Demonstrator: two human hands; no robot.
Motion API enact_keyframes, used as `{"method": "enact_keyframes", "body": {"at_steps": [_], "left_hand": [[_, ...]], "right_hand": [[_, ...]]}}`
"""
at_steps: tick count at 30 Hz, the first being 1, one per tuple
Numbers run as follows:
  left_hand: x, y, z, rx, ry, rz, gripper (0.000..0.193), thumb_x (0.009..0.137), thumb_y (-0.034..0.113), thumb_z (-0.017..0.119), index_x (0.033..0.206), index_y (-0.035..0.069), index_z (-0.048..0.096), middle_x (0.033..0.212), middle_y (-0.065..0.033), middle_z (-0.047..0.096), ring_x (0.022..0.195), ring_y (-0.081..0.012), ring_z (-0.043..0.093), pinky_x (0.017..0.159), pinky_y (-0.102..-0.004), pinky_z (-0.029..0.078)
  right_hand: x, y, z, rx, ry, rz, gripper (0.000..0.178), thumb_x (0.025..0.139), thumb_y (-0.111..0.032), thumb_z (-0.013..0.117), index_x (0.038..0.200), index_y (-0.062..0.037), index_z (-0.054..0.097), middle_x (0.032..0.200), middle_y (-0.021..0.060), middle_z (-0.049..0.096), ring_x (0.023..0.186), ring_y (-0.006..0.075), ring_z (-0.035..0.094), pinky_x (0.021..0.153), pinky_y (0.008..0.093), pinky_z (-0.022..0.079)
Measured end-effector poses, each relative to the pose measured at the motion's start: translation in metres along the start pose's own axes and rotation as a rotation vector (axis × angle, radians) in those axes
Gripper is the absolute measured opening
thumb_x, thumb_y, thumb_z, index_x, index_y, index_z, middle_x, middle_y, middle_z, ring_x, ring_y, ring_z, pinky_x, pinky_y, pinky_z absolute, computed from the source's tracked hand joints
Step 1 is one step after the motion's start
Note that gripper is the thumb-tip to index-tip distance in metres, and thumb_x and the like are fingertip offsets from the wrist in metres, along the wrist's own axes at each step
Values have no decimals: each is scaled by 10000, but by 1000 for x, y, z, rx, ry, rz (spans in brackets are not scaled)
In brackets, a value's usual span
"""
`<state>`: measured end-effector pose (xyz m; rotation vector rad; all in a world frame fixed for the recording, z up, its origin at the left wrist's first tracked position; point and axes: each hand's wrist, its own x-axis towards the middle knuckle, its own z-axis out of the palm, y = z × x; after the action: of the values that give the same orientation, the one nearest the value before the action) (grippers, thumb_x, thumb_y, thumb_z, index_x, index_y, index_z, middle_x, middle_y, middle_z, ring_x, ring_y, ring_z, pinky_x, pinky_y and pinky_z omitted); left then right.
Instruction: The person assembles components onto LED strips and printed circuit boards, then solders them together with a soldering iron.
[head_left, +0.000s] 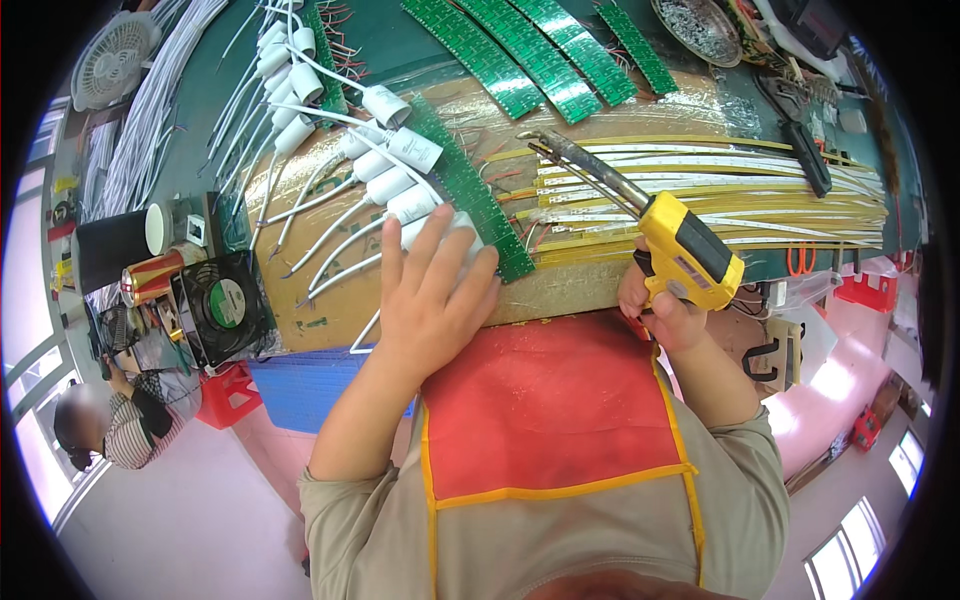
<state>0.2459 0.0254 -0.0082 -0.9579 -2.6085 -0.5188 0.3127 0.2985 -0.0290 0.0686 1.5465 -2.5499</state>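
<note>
My left hand [432,290] lies palm down with its fingers apart, touching the near end of a row of white cylindrical parts [415,149] with white cables. The cylinders beside it lie along a long green circuit board [470,180]. What is under the palm is hidden. In my right hand [665,310] is a yellow and black soldering gun [695,250], gripped by its handle at the table's near edge. Its metal tip points to the far left, above a bundle of white and yellow strips [700,190].
More green circuit boards [540,55] lie at the back. A black fan [222,305] stands at left by bundled white cables [150,120]. An adjustable wrench [800,135] and a metal dish [700,30] lie at right. Another person [130,420] is at far left.
</note>
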Motion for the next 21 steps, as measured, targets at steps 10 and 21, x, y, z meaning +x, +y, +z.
{"method": "enact_keyframes", "body": {"at_steps": [10,21], "left_hand": [[-3,-1,5,8,82,50,305,651,151,768,935,151,658,1136,-81,588,1129,-306,554,1017,-491,354],[-1,-2,6,-8,69,47,326,649,174,758,961,145,668,1168,-94,585,1159,-317,531,998,-480,363]], "right_hand": [[0,3,1,28,8,-9,686,826,-328,710,1358,-27,397,757,52,495,632,157,491,572,287,422],[-1,4,-1,25,5,-14,691,814,-323,724,1350,-26,406,759,49,500,642,156,500,578,289,425]]}}
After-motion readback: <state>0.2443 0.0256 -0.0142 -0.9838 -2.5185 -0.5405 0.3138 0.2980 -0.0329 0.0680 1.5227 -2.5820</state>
